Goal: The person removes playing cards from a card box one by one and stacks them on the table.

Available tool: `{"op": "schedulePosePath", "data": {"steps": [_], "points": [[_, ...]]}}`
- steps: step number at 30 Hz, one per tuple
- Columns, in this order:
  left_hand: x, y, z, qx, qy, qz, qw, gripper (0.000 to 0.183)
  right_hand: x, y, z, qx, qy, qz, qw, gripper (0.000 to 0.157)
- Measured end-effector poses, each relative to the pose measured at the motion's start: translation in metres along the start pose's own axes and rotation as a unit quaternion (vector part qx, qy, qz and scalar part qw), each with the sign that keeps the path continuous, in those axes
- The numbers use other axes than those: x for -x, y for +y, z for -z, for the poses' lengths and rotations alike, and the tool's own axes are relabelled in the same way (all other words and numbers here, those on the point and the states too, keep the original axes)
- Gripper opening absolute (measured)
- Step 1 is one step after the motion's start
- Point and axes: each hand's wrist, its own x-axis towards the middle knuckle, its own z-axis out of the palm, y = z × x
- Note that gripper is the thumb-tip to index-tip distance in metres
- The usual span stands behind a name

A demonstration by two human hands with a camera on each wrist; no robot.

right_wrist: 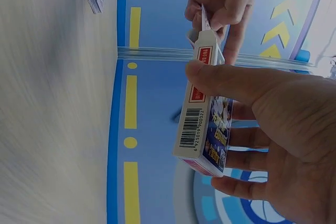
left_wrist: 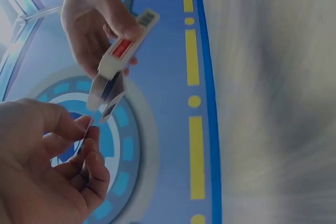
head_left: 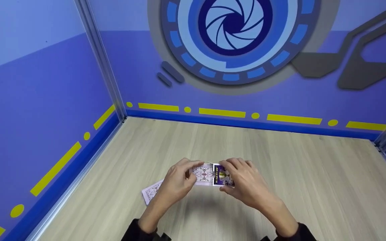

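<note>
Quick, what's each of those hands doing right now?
Left hand: closed, pinching a patterned card at the box's open end.
Right hand: closed around the card box, thumb against one side.

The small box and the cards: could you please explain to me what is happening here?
A person's right hand holds a small box above the table. The left hand pinches a patterned card at the box's open end. A stack of cards lies on the table, to the left. Whether the pinched card is going in or coming out, I cannot tell.
</note>
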Motion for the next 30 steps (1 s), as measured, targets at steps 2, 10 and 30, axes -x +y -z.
{"op": "schedulePosePath", "data": {"steps": [2, 10, 30], "points": [[0.001, 0.001, 0.002, -0.035, -0.015, 0.001, 0.9993, 0.039, 0.000, 0.000, 0.000, 0.002, -0.003, 0.002, 1.000, 0.072], [0.005, 0.005, 0.004, -0.152, -0.062, -0.028, 0.9860, 0.065, 0.001, -0.001, -0.001, 0.001, -0.010, 0.007, 1.000, 0.072], [0.008, -0.003, 0.055, -0.217, -0.006, -0.006, 0.9762, 0.062, 0.001, 0.004, 0.006, -0.008, 0.012, -0.029, 0.999, 0.073]]}}
